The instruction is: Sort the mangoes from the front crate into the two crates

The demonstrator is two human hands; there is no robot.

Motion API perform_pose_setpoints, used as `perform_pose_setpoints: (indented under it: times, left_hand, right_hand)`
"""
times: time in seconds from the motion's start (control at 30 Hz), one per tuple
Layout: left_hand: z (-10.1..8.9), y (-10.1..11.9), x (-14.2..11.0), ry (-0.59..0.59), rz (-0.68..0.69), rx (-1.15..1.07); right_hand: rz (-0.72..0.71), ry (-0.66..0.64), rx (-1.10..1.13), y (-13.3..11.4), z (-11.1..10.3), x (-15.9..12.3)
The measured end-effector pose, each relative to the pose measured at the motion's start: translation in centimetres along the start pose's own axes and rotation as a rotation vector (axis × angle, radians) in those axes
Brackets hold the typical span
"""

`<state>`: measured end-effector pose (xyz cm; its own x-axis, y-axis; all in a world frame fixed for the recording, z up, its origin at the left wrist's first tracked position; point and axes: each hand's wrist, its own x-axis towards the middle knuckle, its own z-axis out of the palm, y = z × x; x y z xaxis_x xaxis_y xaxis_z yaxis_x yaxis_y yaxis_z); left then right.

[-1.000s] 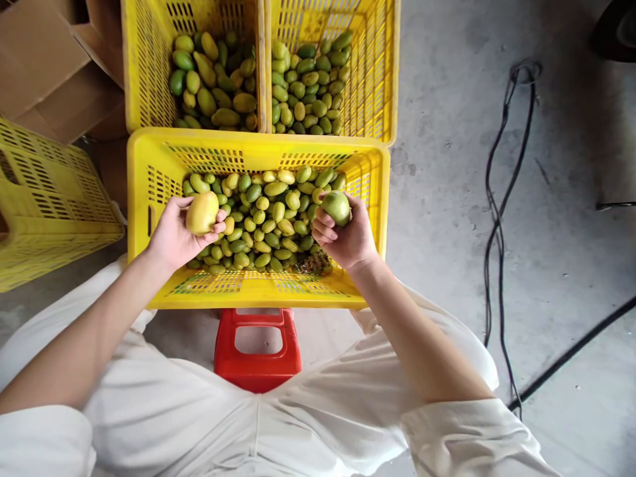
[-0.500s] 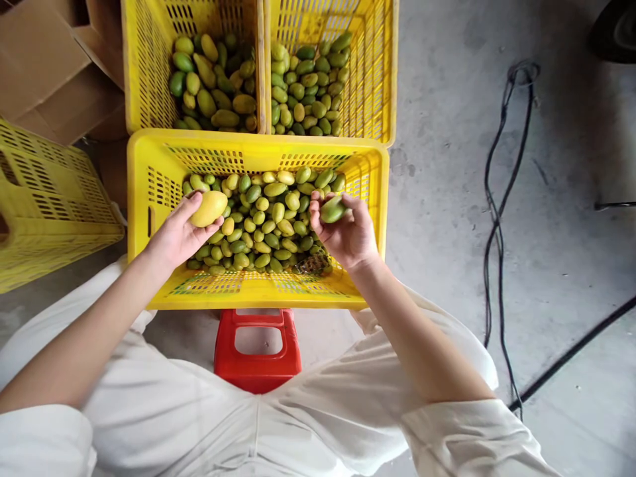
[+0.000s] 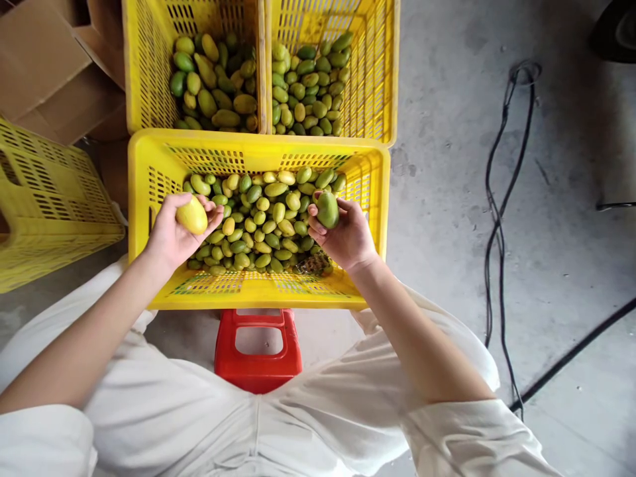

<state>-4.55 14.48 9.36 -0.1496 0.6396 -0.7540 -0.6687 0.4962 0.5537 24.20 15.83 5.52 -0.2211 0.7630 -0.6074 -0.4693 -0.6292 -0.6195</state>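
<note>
A yellow mango (image 3: pixel 192 215) rests in my left hand (image 3: pixel 173 232), its fingers curled beneath and the thumb on top. On the other side, my right hand (image 3: pixel 350 235) grips a green mango (image 3: pixel 327 210) that stands nearly upright between thumb and fingers. Both hands hover over a yellow plastic crate (image 3: pixel 258 301) in front of me. Small green and yellowish mangoes (image 3: pixel 268 225) cover the crate's floor. A dark, crumpled piece (image 3: pixel 315 264) lies among them at the near right; I cannot make out what it is.
Behind are two more yellow crates, left (image 3: pixel 149 73) and right (image 3: pixel 375 73), both holding mangoes. Another yellow crate (image 3: pixel 54 218) stands at far left, near cardboard boxes (image 3: pixel 40 59). A red stool (image 3: pixel 258 377) is below. Black cables (image 3: pixel 497 225) run along the floor at right.
My left hand has drawn slightly left and turned the yellow mango. The green mango in my right hand has rotated from lying sideways to nearly upright.
</note>
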Motion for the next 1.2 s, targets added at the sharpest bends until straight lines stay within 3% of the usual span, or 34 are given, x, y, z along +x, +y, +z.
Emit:
perform_pose_setpoints:
  times: [0.23,0.57,0.77,0.97,1.1,1.2]
  left_hand:
    - [-0.3,0.3,-0.2,-0.093,-0.108,0.049]
    - [0.8,0.2,-0.5,0.051,-0.098,0.09]
    - [-0.2,-0.1,0.1,-0.041,-0.035,0.127]
    - [-0.2,-0.2,0.0,-0.035,-0.022,0.138]
    - [-0.9,-0.6,0.4,-0.168,-0.039,0.202]
    - [-1.3,-0.9,0.9,-0.149,0.0,0.223]
  right_hand:
    - [-0.069,0.013,-0.034,0.0,-0.1,0.0]
    - [-0.081,-0.111,-0.057,0.4,-1.6,0.6]
    - [-0.098,-0.074,-0.037,0.6,-1.4,0.7]
    - [-0.104,-0.118,-0.001,0.5,-1.5,0.7]
    - [-0.084,-0.094,-0.009,0.6,-1.4,0.8]
    - [-0.096,-0.066,-0.053,0.8,-1.1,0.7]
